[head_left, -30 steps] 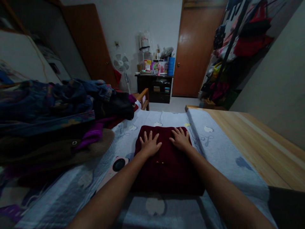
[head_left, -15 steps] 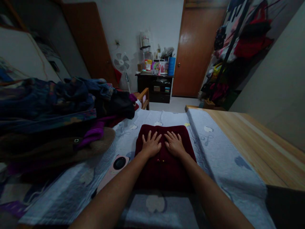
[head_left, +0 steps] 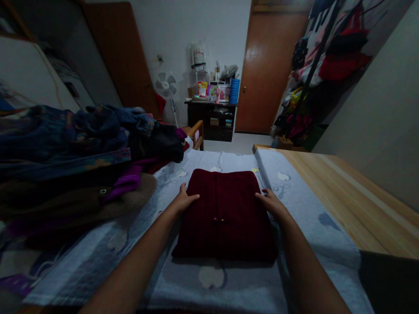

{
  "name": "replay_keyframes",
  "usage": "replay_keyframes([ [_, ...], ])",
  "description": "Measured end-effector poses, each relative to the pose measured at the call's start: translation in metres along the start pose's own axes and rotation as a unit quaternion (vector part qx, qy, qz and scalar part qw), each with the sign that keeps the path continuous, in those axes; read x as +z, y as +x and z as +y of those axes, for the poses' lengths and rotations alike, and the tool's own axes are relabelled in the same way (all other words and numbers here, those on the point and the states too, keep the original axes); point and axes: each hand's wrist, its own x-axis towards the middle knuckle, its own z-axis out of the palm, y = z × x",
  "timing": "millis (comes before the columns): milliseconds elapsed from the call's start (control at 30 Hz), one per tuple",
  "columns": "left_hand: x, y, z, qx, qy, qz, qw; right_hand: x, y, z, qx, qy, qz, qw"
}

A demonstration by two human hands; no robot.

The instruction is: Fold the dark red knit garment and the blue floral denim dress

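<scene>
A folded dark red garment [head_left: 229,235] with two small shiny bits near its middle lies flat on the pale blue patterned bedding [head_left: 183,283]. At its left edge is my left hand [head_left: 185,202], thumb stretched over the top and fingers apart from it along the side. My right hand [head_left: 271,203] is at the opposite edge, its thumb over the border and other fingers outside, partly hidden. Both hands look open; neither lifts the cloth.
A heap of clothes [head_left: 65,139] with denim, brown and purple pieces fills the left. Bare wooden boards [head_left: 340,187] lie on the right. Beyond the bed are a wooden armrest [head_left: 197,128], a fan [head_left: 166,85], a dark cabinet [head_left: 209,114] and hanging bags [head_left: 343,65].
My hands have moved apart, from flat on top of the garment to its left and right edges. The pink phone-like object left of it is now almost wholly hidden by my left arm.
</scene>
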Motion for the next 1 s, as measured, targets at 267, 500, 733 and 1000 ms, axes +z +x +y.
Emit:
replay_keyframes([
  [267,-0.004,-0.001,0.000,-0.077,-0.125,-0.023,0.989,0.012,0.005,0.002,0.015,0.022,-0.049,0.998],
  [500,-0.005,-0.007,0.003,-0.180,-0.273,-0.182,0.927,0.015,-0.002,-0.002,0.086,0.156,-0.103,0.979],
  [733,0.003,-0.009,0.008,-0.236,-0.401,-0.197,0.863,0.011,-0.004,-0.003,0.196,0.280,-0.220,0.914],
  [1000,0.009,-0.011,0.002,-0.226,-0.422,-0.198,0.856,0.022,-0.007,-0.008,0.201,0.351,-0.240,0.883],
])
